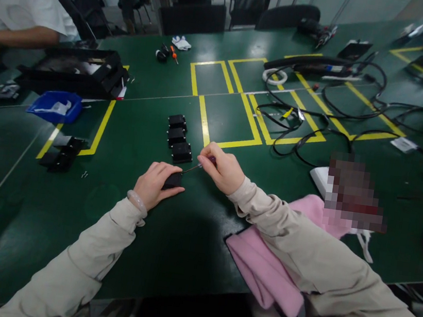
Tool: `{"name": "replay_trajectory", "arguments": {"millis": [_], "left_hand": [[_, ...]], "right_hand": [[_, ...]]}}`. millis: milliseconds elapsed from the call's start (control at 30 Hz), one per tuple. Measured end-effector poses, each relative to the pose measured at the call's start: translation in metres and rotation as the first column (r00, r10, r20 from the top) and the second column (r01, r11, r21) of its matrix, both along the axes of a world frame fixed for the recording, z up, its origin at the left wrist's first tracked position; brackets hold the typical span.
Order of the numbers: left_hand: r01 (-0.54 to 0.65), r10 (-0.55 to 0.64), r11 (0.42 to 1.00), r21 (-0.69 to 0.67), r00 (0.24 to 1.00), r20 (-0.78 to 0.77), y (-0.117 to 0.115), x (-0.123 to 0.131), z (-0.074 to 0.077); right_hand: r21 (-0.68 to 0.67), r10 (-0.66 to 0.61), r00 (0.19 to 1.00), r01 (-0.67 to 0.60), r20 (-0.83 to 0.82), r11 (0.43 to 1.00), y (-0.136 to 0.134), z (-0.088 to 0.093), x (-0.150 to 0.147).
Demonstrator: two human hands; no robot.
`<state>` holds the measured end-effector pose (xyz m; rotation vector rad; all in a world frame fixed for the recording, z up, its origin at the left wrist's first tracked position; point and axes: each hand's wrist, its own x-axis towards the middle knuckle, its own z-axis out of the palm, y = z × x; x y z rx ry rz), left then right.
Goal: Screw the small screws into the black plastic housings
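Note:
My left hand (156, 182) is closed over a small black box (173, 180) and pins it to the green table (185, 238). My right hand (221, 168) pinches a small screwdriver (193, 167) whose thin shaft points left, its tip at the box's top. Just beyond the hands three similar black boxes (179, 137) lie in a row, apart from both hands.
A pink cloth (267, 270) lies under my right forearm. Black parts (62, 154) and a blue bin (55, 105) sit left, by a black tray (75, 70). Cables (319, 110) sprawl over yellow tape outlines on the right. Another person's arm (13, 36) rests far left.

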<state>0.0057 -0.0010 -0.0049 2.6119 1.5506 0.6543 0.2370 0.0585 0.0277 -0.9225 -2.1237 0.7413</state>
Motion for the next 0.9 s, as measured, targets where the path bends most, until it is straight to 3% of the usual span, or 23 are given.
{"name": "replay_trajectory", "arguments": {"millis": [900], "left_hand": [[-0.017,0.017,0.999,-0.034,1.0,-0.01,0.0026,0.006,0.002]], "right_hand": [[0.048,-0.005,1.0,0.006,-0.026,0.999,0.0017,-0.0003,0.0035]]}}
